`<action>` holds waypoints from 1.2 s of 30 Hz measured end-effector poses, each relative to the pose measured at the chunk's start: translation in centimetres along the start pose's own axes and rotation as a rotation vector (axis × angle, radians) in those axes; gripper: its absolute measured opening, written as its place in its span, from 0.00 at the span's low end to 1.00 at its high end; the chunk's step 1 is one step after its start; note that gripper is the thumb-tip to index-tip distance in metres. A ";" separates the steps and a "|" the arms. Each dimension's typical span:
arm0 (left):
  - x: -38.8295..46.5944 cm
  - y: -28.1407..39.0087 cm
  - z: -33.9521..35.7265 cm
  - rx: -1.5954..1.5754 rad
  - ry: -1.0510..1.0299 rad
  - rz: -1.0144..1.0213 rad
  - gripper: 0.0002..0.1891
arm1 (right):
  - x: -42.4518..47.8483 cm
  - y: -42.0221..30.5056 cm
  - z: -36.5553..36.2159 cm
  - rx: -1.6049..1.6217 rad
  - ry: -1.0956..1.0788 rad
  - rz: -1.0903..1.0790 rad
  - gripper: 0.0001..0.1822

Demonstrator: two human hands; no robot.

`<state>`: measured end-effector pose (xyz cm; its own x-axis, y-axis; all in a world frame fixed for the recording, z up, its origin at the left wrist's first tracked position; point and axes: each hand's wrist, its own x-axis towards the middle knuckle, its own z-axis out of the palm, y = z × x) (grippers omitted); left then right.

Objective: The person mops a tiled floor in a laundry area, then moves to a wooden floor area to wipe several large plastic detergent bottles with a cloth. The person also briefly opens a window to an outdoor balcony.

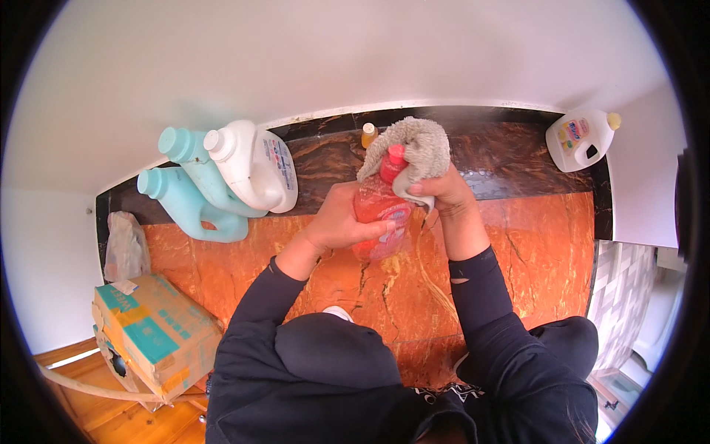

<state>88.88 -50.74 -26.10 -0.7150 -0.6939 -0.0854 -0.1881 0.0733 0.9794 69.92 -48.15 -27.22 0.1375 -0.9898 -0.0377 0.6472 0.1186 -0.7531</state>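
Note:
My left hand (339, 219) is wrapped around the body of a red translucent plastic bottle (373, 201), its thumb across the label. The bottle is held tilted above the floor, with its red cap (396, 153) toward the wall. A beige terry cloth (424, 139) is bunched behind and beside the bottle's neck. Gripping that cloth is my right hand (448, 191), which presses it against the bottle's shoulder. The far side of the bottle and some fingers are hidden.
Two light-blue jugs (191, 208) and a white jug (252, 172) stand at left by the wall (355, 55). A small amber bottle (367, 140) sits behind the cloth. At right is a white yellow-capped bottle (574, 141). A plastic bag (127, 250) and cardboard box (161, 333) lie left.

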 end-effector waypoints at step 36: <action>0.5 -1.8 5.6 -0.594 0.117 -0.007 0.35 | 0.6 4.4 0.0 -0.134 0.640 -0.225 0.21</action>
<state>85.12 -47.21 -28.90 -0.6303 -0.7692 -0.1049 0.2390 -0.3208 0.9165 72.86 -48.24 -30.53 -0.4856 -0.8460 -0.2202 0.5039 -0.0651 -0.8613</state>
